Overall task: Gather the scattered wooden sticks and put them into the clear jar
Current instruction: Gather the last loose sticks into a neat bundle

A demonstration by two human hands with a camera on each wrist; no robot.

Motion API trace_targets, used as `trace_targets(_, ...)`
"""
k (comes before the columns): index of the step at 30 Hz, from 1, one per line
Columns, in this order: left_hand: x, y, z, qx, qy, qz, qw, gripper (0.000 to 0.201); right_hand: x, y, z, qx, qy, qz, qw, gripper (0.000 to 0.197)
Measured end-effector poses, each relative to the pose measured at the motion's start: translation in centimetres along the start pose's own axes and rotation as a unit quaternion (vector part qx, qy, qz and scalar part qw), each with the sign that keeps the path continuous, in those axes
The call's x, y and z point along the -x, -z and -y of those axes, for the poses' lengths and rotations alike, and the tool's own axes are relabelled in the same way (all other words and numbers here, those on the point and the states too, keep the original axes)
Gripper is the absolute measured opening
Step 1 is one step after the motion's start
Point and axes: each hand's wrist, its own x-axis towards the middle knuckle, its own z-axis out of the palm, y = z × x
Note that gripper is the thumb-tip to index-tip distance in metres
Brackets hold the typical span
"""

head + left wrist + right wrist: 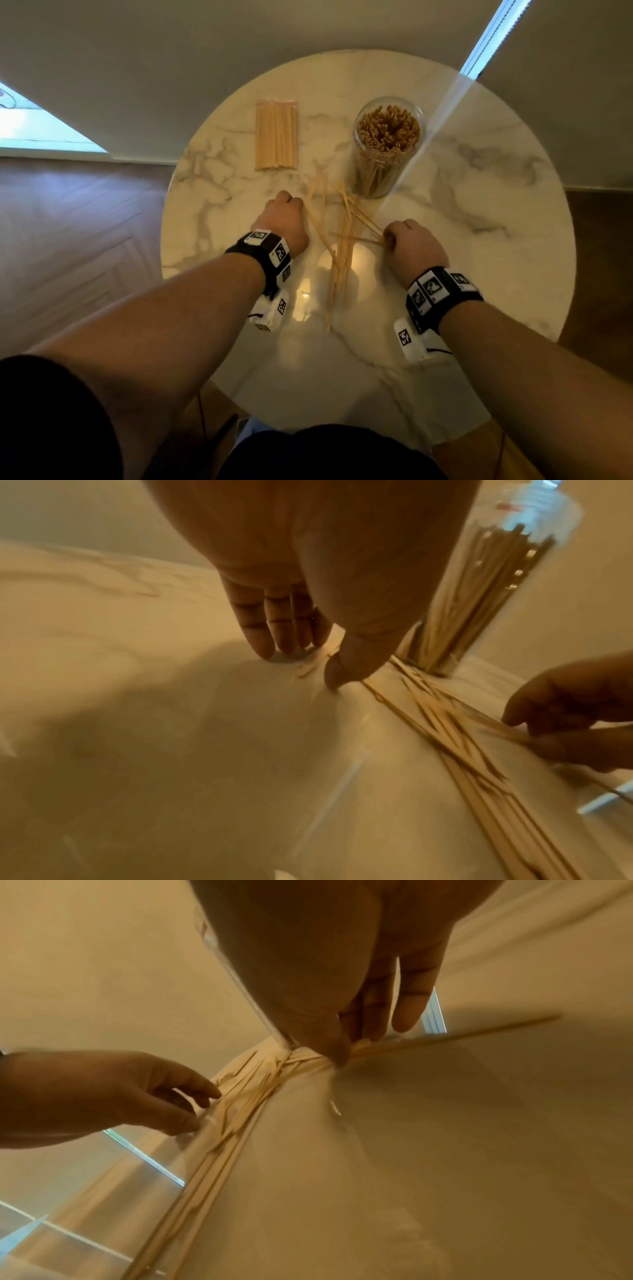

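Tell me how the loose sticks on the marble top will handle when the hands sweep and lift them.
The scattered sticks look thin and straight, so probably stiff and light. On the glossy marble table they will likely slide easily. They lie crossed, so a sweep may fan them out; the right hand already pinches a few, the left hand touches others.

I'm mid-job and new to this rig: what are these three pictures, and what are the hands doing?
No machine here: a person's two bare hands, with a camera on the head and one on each wrist. The head view looks down on a round marble table. On it stand a clear jar full of sticks, a neat stick bundle and scattered wooden sticks. The left hand touches the table beside the sticks with straight fingers, holding nothing. The right hand pinches several sticks at one end, seen close in its wrist view.
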Motion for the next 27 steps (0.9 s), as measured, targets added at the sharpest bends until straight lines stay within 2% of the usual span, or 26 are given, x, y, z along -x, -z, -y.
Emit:
trace_targets(5, 3.9, -3.2, -0.6, 0.099, -0.011, -0.004, 0.995, 0.045, 2.9, -2.7, 2.3, -0.059, -0.021, 0.0, 0.998, 0.022)
trace_targets(10, 5.9, -5.0, -2.0, 0.137, -0.023, 0.011, 0.99, 0.049, 3.9, -3.5, 4.8, -0.066, 0.035, 0.046, 0.996, 0.027)
trace_targets(12, 6.0, -5.1, -2.0, 0.139, -0.021, 0.011, 0.99, 0.054, 3.2, -2.7, 4.7, -0.096, 0.04, -0.007, 0.995, 0.025)
trace_targets(14, 5.9, -5.2, -1.7, 0.137, -0.006, 0.006, 0.991, 0.067, 1.4, -1.3, 3.7, -0.096, 0.025, -0.057, 0.993, 0.036)
trace_targets(15, 5.8, -5.1, -1.6, 0.138, 0.003, 0.004, 0.99, 0.074, 0.5, -0.6, 3.2, -0.067, 0.025, -0.054, 0.996, 0.041)
trace_targets(18, 5.3, -4.9, -2.1, 0.118, 0.004, 0.007, 0.993, 0.076, -0.6, -0.2, 2.7, 0.07, 0.061, 0.001, 0.996, 0.036)
trace_targets(20, 4.9, -4.7, -2.6, 0.105, -0.002, 0.02, 0.994, 0.07, 0.6, -1.1, 2.9, 0.099, 0.1, 0.034, 0.989, 0.032)
trace_targets(23, 5.4, -4.7, -2.7, 0.124, 0.007, 0.029, 0.992, 0.062, 4.3, -3.1, 2.9, 0.077, 0.152, 0.078, 0.982, 0.029)
trace_targets(25, 6.7, -5.2, -2.4, 0.143, 0.017, 0.019, 0.989, 0.062, 5.3, -3.5, 2.7, 0.025, 0.158, 0.111, 0.981, 0.033)
trace_targets(27, 8.7, -6.2, -2.1, 0.154, 0.04, 0.002, 0.987, 0.072, 4.1, -3.1, 2.9, -0.031, 0.178, 0.081, 0.98, 0.039)
